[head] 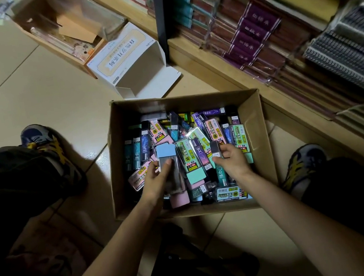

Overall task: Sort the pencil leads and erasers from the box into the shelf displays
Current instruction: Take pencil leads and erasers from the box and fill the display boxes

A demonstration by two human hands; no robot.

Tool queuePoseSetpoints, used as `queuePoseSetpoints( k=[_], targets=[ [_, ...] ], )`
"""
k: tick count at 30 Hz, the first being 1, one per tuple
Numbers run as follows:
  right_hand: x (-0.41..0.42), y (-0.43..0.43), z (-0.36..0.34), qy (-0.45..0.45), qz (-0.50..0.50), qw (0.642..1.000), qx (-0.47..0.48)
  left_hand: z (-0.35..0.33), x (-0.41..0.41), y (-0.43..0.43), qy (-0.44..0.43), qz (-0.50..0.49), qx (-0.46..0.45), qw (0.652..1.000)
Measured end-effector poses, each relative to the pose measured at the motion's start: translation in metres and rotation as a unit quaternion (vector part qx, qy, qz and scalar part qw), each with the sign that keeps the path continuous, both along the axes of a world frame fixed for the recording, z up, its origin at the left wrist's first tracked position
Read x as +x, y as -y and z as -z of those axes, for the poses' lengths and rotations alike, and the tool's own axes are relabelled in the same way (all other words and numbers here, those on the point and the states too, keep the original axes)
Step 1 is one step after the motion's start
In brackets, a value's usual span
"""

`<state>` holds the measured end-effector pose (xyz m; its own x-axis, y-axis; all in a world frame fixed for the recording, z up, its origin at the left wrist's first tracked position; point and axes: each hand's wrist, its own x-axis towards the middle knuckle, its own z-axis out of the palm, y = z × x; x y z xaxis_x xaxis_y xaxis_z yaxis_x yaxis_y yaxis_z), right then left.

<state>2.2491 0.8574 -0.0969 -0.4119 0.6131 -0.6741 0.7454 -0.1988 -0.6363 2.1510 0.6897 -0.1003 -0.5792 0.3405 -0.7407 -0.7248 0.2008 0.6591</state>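
A person crouches on the tiled floor over an open cardboard box, both hands inside it. The left hand has its grip closed round a clear plastic pack capped in pale blue, thumb across its face, held upright above the heap. The right hand pinches a small dark lead case between thumb and fingers, just above the packs near the middle of the box.

The box is filled almost to the brim with a loose jumble: slim teal lead cases at the left, purple ones near the middle, and carded packs in green and pink with yellow labels lying at all angles. A mint-green eraser lies between the hands and a pink block shows below the left wrist.

The box stands just beside the low wooden shelf at the right, which holds rows of purple-banded notebooks and spiral-bound pads. Beyond the box, an opened white carton with printed lettering lies on its side, and behind that a second brown box holds card and clear sleeves — details blurred. A sneaker shows at the left of the box, another at the right.
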Motion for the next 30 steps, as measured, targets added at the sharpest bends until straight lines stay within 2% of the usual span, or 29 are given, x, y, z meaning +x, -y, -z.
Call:
queuePoseSetpoints(
  k=[3, 6, 9, 13, 17, 23, 26, 30],
  targets=[
    [0.005, -0.005, -0.006, -0.007, 0.027, 0.999, -0.017, -0.007, -0.003, -0.002, 0.011, 0.011, 0.017, 1.000],
    [0.008, -0.017, -0.020, -0.017, 0.046, 0.999, 0.013, -0.020, -0.008, -0.013, 0.024, 0.019, 0.026, 0.999],
    [0.009, -0.037, -0.044, -0.034, 0.033, 0.998, 0.052, -0.039, -0.012, -0.028, -0.003, 0.038, 0.039, 0.999],
    [0.009, -0.069, -0.098, -0.067, -0.016, 0.994, 0.086, -0.074, -0.023, -0.048, -0.045, 0.068, 0.076, 0.994],
    [0.011, -0.089, -0.170, -0.127, -0.024, 0.987, 0.092, -0.122, -0.031, -0.070, -0.068, 0.052, 0.133, 0.987],
    [0.022, -0.087, -0.262, -0.214, -0.028, 0.975, 0.058, -0.184, -0.036, -0.086, -0.032, 0.073, 0.197, 0.977],
    [0.027, -0.085, -0.303, -0.266, -0.032, 0.962, 0.058, -0.213, -0.039, -0.091, -0.057, 0.076, 0.191, 0.977],
    [0.029, -0.083, -0.336, -0.285, -0.076, 0.952, 0.085, -0.242, -0.046, -0.098, -0.130, 0.122, 0.174, 0.969]
  ],
)
